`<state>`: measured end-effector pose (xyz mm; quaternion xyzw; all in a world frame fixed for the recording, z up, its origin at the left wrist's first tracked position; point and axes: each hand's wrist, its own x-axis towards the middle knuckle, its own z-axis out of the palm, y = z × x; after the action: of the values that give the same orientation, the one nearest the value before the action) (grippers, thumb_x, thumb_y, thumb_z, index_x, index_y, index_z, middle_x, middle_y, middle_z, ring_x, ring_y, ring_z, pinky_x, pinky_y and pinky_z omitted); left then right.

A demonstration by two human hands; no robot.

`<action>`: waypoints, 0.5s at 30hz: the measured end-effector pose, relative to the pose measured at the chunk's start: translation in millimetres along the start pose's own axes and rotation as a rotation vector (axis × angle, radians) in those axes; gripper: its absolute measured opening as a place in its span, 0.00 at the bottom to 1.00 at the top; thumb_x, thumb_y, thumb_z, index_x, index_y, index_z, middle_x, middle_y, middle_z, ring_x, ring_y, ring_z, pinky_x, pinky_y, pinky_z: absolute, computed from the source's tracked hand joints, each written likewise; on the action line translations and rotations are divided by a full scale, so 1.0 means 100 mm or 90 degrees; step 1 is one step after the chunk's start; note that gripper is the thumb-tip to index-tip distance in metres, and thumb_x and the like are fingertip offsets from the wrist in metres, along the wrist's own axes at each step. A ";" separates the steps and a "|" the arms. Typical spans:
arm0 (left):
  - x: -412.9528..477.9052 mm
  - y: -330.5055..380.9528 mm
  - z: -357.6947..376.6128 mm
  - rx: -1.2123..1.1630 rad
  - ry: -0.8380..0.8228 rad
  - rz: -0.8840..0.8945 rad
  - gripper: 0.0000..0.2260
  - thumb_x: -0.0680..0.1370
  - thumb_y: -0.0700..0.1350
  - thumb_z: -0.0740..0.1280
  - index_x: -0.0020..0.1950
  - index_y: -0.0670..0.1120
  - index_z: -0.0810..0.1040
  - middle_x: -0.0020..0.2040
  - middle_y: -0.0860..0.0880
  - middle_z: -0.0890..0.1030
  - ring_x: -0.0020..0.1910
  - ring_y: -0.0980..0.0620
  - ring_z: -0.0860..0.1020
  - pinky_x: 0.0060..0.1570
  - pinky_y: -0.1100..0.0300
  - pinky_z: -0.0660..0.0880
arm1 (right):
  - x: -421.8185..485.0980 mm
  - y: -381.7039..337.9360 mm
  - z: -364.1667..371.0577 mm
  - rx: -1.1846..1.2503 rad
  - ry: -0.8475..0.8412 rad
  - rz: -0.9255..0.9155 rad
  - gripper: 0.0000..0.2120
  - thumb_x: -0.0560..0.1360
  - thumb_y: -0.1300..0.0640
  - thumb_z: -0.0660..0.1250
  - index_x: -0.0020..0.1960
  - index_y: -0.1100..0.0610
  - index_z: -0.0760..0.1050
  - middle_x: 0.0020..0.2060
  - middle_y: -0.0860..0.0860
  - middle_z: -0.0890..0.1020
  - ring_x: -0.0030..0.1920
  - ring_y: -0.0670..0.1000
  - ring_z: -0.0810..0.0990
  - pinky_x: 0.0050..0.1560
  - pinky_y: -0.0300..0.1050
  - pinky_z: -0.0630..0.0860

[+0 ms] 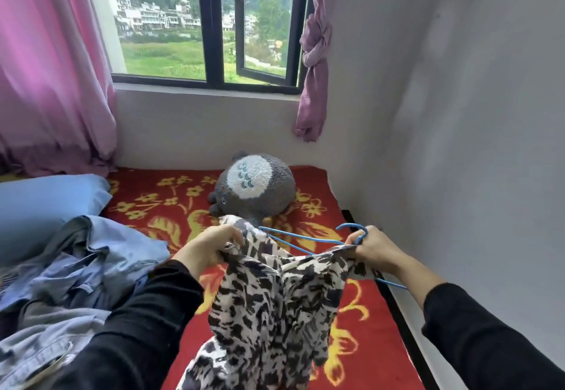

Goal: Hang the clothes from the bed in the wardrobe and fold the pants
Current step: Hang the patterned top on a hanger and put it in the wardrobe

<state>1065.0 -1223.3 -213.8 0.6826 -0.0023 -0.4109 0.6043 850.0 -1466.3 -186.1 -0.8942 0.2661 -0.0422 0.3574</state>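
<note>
A black-and-white patterned garment (pixel 269 304) hangs between my two hands above the bed (pixel 360 356). My left hand (pixel 211 246) grips one upper edge of it. My right hand (pixel 371 247) grips the other edge together with the hook end of a blue wire hanger (pixel 302 241), whose wires run from hand to hand and partly into the garment. The lower part of the garment drapes down onto the red flowered blanket.
A heap of blue and grey denim clothes (pixel 70 273) lies at the left, beside a blue pillow (pixel 46 203). A grey plush toy (pixel 255 187) sits by the wall under the window (pixel 211 22). A white wall (pixel 458 145) closes the right side.
</note>
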 end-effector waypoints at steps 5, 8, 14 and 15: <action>0.06 0.17 0.06 0.183 0.205 0.146 0.04 0.76 0.42 0.68 0.43 0.42 0.78 0.32 0.46 0.75 0.28 0.50 0.73 0.32 0.61 0.71 | 0.01 -0.04 0.08 0.145 -0.047 -0.016 0.22 0.66 0.39 0.75 0.27 0.56 0.77 0.25 0.51 0.74 0.32 0.47 0.71 0.36 0.42 0.66; 0.05 0.24 0.06 0.113 0.196 0.187 0.06 0.78 0.48 0.67 0.51 0.48 0.79 0.36 0.49 0.77 0.33 0.50 0.75 0.35 0.61 0.73 | 0.06 -0.19 0.07 0.244 0.074 -0.037 0.28 0.73 0.38 0.67 0.23 0.56 0.75 0.21 0.51 0.75 0.25 0.43 0.71 0.31 0.31 0.66; 0.06 0.29 -0.03 0.104 0.280 0.313 0.06 0.78 0.46 0.67 0.41 0.50 0.79 0.39 0.52 0.79 0.43 0.50 0.77 0.47 0.57 0.73 | 0.10 -0.14 0.05 0.347 0.153 0.001 0.28 0.76 0.54 0.68 0.19 0.56 0.67 0.16 0.49 0.63 0.17 0.44 0.59 0.19 0.31 0.57; 0.06 0.31 -0.04 0.097 0.292 0.323 0.05 0.78 0.47 0.67 0.43 0.50 0.81 0.39 0.52 0.80 0.42 0.50 0.77 0.47 0.57 0.73 | 0.09 -0.10 0.08 0.339 0.140 0.006 0.27 0.76 0.56 0.67 0.19 0.57 0.66 0.15 0.49 0.63 0.17 0.44 0.59 0.19 0.31 0.57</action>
<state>1085.9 -1231.4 -192.0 0.7778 -0.0668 -0.0821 0.6195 863.9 -1459.6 -186.0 -0.7579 0.2868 -0.2056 0.5487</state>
